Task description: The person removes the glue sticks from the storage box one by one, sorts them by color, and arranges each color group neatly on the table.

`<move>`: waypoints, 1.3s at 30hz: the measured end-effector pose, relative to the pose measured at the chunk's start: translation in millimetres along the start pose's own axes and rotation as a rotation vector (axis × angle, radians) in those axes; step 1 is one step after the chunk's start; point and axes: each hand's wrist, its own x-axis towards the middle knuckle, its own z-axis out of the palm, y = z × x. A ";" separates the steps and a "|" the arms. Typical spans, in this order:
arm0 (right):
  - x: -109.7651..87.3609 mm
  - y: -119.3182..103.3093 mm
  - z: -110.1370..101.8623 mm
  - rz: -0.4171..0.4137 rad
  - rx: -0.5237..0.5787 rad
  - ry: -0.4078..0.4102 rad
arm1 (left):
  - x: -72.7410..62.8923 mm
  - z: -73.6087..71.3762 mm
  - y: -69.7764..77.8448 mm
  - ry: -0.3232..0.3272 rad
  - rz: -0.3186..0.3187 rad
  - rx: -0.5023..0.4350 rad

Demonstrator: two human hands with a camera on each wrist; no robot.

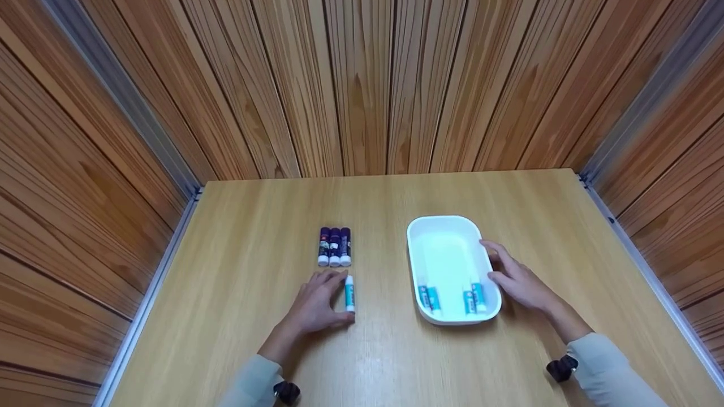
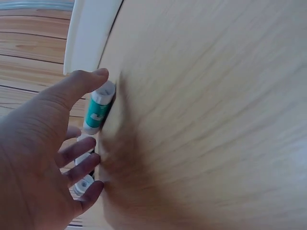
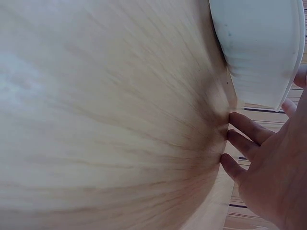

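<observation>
The head view was bright and even, with a pale patch of glare on the near part of the desk [image 1: 373, 364] and the inside of the white tray [image 1: 447, 257] washed out. Soft shadows lay beside the left grip [image 1: 318, 302] and the right grip [image 1: 517, 281]. Both wrist views were dimmer, hazier, the desk's grain smeared, with bluish glare towards one edge.

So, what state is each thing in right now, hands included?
Lone stick: lying on the table.
Purple sticks: three, lying side by side.
Tray: upright, uncovered, partly filled.
Teal sticks: four, in the tray, as two pairs.
Left hand: thumb and fingers apart at the lone stick; contact unclear.
Right hand: touching the tray's side.
</observation>
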 end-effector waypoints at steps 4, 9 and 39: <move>-1.6 0.0 -0.1 0.004 0.005 0.000 | -5.1 -4.1 7.1 0.052 0.010 0.034; -2.8 0.1 -0.5 0.014 0.002 -0.006 | -8.9 -5.8 17.7 0.102 0.039 0.066; -0.7 1.2 -0.5 -0.029 -0.005 -0.005 | 25.4 24.4 139.3 -0.031 0.207 -0.088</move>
